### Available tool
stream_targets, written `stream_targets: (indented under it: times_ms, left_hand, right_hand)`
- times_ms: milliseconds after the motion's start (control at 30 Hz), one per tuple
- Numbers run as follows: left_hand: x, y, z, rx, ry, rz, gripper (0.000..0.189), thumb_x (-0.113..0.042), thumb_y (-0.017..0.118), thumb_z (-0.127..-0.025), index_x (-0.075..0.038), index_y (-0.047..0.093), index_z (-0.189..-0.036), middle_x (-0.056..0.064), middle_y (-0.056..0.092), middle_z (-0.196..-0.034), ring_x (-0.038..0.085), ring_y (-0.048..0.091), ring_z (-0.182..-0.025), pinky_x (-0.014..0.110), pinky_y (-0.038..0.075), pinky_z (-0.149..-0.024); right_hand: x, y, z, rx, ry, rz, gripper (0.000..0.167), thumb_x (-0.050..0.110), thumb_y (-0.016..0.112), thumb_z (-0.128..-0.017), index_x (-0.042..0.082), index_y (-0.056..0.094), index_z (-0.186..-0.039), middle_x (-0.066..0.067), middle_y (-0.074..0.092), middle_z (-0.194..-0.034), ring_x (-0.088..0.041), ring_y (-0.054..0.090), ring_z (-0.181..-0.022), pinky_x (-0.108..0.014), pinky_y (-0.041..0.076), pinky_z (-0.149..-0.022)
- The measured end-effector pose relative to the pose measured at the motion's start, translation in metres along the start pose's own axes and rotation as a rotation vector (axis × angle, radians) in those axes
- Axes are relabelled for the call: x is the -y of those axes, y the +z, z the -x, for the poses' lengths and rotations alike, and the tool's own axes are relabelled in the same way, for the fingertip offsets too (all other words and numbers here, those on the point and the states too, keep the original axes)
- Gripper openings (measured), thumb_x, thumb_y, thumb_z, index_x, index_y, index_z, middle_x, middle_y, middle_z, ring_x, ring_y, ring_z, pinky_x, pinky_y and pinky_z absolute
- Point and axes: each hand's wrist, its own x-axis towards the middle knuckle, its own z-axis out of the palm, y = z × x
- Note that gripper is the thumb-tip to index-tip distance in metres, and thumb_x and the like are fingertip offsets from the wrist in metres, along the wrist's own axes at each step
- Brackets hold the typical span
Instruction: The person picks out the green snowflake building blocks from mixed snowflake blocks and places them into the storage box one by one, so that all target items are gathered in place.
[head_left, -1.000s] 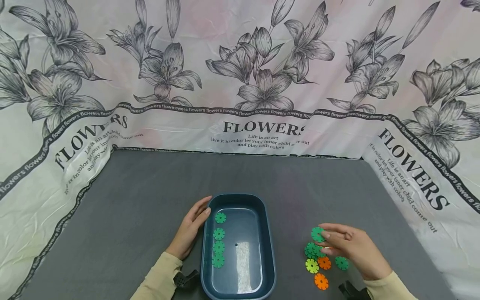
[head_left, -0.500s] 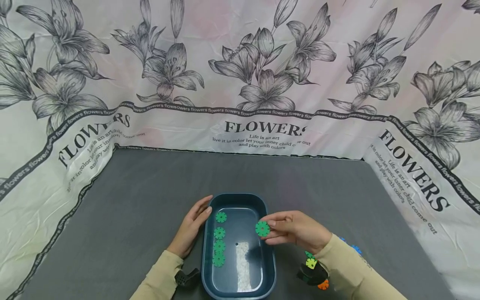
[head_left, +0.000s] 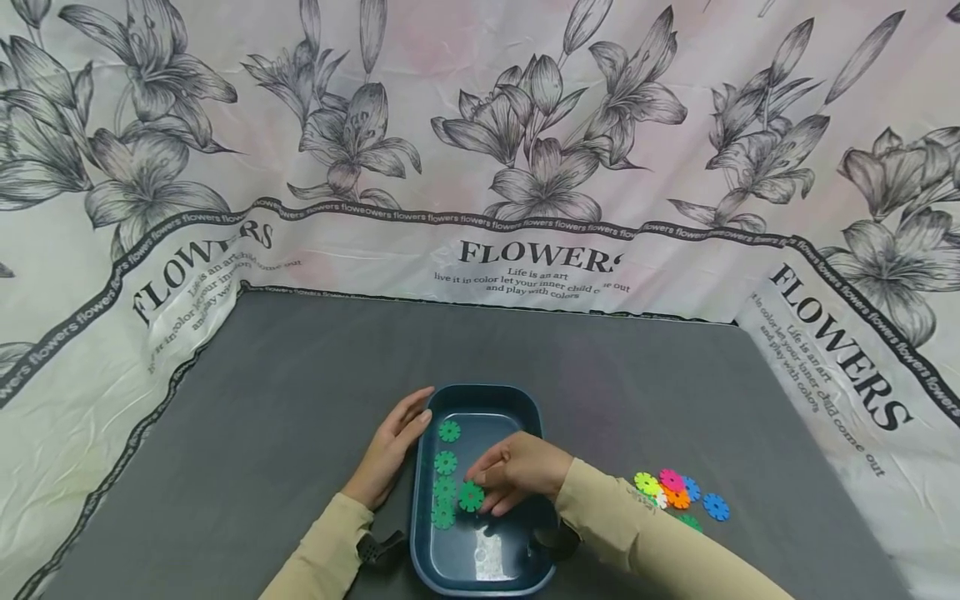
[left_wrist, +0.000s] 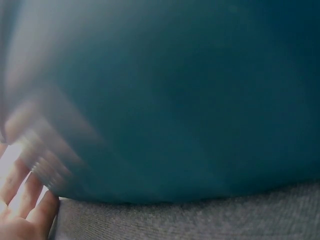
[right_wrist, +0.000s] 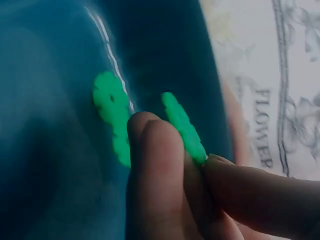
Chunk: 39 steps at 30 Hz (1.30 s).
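Observation:
In the head view my right hand (head_left: 521, 471) is over the blue tray (head_left: 417, 533), pinching a green snowflake disc (head_left: 471, 497) by its edge. Thumb and fingertips grip the upright green piece in the right wrist view. Several matching green discs (head_left: 446, 463) lie in a column along the tray's left side, and the held one is just right of them. My left hand (head_left: 386, 454) rests against the left rim near the far corner, fingers fairly straight. In the left wrist view its fingers (left_wrist: 42, 210) lie against the tray's outer wall.
Right of the tray lies a loose group of discs, among them a yellow disc (head_left: 646, 482), a pink disc (head_left: 671, 480) and a blue disc (head_left: 716, 507). My right sleeve (head_left: 637, 517) covers part of this area. A flower-printed cloth (head_left: 540, 208) stands behind the grey table (head_left: 337, 350).
My right hand has carried the green disc left from the loose group, across the tray's right rim, to beside the column of discs. The left hand stays at the rim.

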Motion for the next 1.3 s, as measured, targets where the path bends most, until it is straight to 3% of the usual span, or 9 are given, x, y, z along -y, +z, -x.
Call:
stream_targets:
  times_ms: [300, 533, 1033, 1300]
  left_hand:
    - [-0.002, 0.002, -0.002, 0.007, 0.000, 0.021, 0.045, -0.040, 0.056, -0.096, -0.033, 0.044, -0.140, -0.002, 0.039, -0.148, 0.018, 0.036, -0.137, 0.048, 0.027, -0.113]
    - [-0.002, 0.003, -0.003, 0.011, 0.013, 0.013, 0.046, -0.041, 0.056, -0.096, -0.033, 0.044, -0.140, -0.002, 0.038, -0.149, 0.017, 0.035, -0.137, 0.048, 0.027, -0.113]
    - [-0.001, 0.001, -0.001, 0.008, 0.005, 0.019, 0.046, -0.040, 0.056, -0.096, -0.033, 0.045, -0.139, -0.001, 0.040, -0.147, 0.019, 0.039, -0.135, 0.049, 0.029, -0.112]
    - [0.000, 0.000, -0.001, 0.015, 0.008, 0.024, 0.046, -0.040, 0.056, -0.096, -0.032, 0.044, -0.140, -0.002, 0.038, -0.148, 0.017, 0.036, -0.137, 0.048, 0.028, -0.112]
  right_hand:
    - [-0.004, 0.024, -0.017, 0.078, 0.092, -0.020, 0.013, -0.002, 0.063, -0.086, -0.003, 0.072, -0.095, -0.021, 0.071, -0.077, -0.016, 0.069, -0.062, -0.029, 0.057, -0.059]
    - [-0.010, 0.033, -0.019, 0.112, 0.110, -0.016, 0.011, -0.006, 0.068, -0.082, -0.003, 0.071, -0.091, -0.017, 0.071, -0.075, -0.011, 0.066, -0.059, -0.027, 0.056, -0.058]
    - [-0.011, 0.043, -0.016, 0.031, 0.025, 0.112, 0.010, -0.009, 0.074, -0.073, -0.003, 0.067, -0.076, -0.010, 0.065, -0.060, -0.009, 0.060, -0.048, -0.029, 0.055, -0.051]
    - [-0.009, 0.041, -0.016, 0.005, -0.077, 0.160, 0.019, -0.009, 0.072, -0.076, 0.000, 0.066, -0.091, -0.008, 0.058, -0.057, -0.009, 0.054, -0.041, -0.028, 0.051, -0.043]
